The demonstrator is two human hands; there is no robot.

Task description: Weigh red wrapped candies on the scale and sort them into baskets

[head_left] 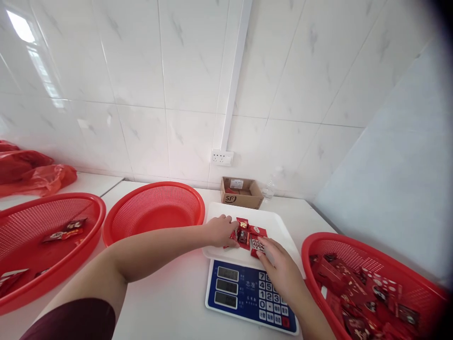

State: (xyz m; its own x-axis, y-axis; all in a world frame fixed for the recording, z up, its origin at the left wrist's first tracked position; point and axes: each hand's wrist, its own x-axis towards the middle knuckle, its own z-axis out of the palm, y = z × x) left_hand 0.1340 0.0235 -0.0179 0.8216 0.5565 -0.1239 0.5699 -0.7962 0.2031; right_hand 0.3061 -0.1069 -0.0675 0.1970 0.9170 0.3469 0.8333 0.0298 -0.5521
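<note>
My left hand reaches across to the white pan of a weighing scale. Its fingers are closed on a small red packet at the left of a little group. My right hand comes in from the right, with thumb and fingers around a red packet with a white patterned front. Between the hands lie several small red wrapped packets, some with gold or dark print. Below them is the scale's blue panel with keys and three displays, whose digits I cannot read.
On the right, a red basket holds many red packets. The left red basket has several packets; another red basket stands beside it. Behind the scale are a cardboard box and a clear bottle. Red plastic bags lie far left.
</note>
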